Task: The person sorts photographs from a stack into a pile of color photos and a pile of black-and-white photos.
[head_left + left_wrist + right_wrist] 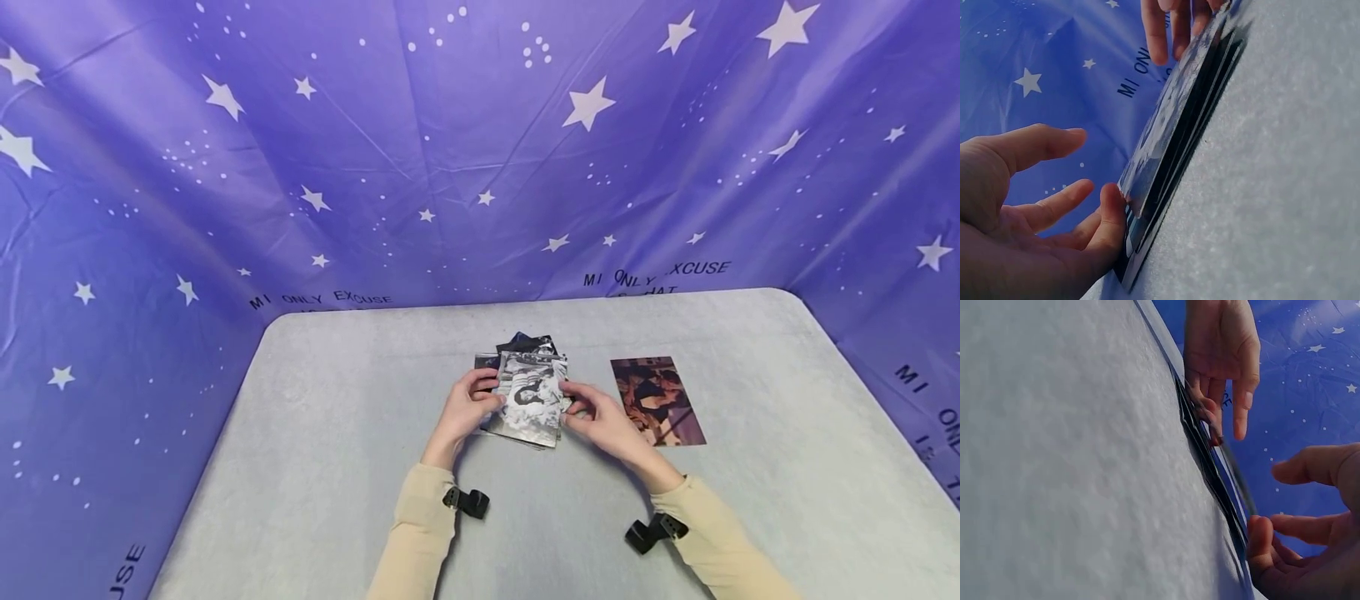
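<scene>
A loose stack of photo prints [531,417] lies on the table, with a black-and-white print on top. Several lower prints stick out unevenly at the back and left. My left hand [463,417] touches the stack's left edge with its fingertips; in the left wrist view its thumb [1054,142] stands away from the prints. Against the right edge rest the fingertips of my right hand [609,425], whose thumb [1304,467] is also apart from the stack in the right wrist view. What the lower prints show is mostly hidden.
A single brownish-orange print [660,404] lies flat to the right, partly behind the right hand. The pale grey table [337,467] has rounded far corners. Purple cloth [450,167] with white stars hangs behind it and along both sides.
</scene>
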Demonstrator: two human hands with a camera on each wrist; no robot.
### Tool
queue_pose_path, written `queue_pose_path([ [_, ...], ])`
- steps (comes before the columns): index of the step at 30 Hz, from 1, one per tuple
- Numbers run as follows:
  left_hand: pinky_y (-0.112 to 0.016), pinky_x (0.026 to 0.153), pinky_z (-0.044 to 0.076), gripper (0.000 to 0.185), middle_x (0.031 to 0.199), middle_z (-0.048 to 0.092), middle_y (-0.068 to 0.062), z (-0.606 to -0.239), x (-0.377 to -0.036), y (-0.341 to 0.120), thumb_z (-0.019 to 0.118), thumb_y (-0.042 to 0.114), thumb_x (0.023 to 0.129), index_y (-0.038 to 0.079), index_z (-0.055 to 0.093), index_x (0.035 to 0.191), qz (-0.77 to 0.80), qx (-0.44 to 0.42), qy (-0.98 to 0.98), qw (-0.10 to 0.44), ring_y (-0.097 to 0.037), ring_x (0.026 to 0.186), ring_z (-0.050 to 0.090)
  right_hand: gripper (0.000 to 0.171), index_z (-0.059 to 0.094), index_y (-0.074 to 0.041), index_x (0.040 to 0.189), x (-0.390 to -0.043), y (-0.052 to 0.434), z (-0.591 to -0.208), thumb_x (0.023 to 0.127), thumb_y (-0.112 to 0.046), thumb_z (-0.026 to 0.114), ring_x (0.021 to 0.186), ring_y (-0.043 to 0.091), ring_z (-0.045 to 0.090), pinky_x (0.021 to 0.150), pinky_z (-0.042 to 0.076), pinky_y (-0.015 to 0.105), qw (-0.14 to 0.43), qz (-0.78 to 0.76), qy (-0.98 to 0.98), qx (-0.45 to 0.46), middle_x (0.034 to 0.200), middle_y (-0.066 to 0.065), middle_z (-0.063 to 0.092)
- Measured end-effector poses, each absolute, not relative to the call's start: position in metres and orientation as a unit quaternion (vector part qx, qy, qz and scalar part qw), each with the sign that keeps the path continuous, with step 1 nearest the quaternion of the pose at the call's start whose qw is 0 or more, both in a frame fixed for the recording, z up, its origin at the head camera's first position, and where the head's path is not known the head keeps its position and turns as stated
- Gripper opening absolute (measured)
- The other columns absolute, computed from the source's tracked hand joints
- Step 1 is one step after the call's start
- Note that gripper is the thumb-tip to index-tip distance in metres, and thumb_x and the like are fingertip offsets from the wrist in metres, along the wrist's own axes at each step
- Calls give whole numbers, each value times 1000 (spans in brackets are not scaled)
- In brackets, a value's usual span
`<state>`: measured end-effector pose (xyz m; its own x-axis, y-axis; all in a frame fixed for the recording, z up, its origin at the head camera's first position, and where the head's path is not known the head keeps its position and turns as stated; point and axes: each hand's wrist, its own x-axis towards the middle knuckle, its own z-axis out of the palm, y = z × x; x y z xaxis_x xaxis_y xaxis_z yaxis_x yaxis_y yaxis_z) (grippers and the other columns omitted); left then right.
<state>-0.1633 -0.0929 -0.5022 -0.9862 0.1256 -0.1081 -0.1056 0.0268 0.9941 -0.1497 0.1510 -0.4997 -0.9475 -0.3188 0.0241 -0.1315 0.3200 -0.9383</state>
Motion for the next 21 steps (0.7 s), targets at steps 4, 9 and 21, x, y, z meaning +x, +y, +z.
queue_pose_path([
  [4,-23,69,49,52,120,57,-30,-508,-163,-94,65,-7,80,-10,49,129,705,3,705,82,-15,83,60,55,48,10,134,-150,145,-501,82,5,68,88,22,58,60,47,20,82,-580,803,-112,123,27,48],
  [9,-22,72,49,51,122,56,-30,-506,-161,-96,64,-11,80,-10,50,130,726,-13,682,84,-18,87,61,56,48,9,135,-152,136,-503,82,8,64,86,16,59,60,45,18,81,-610,784,-83,124,28,42],
  [21,-20,70,47,46,103,55,-20,-497,-154,-103,59,-18,80,-16,51,124,748,-8,660,77,-13,78,54,53,53,11,130,-153,125,-506,77,15,61,80,9,58,69,46,16,67,-652,750,-90,119,27,43],
])
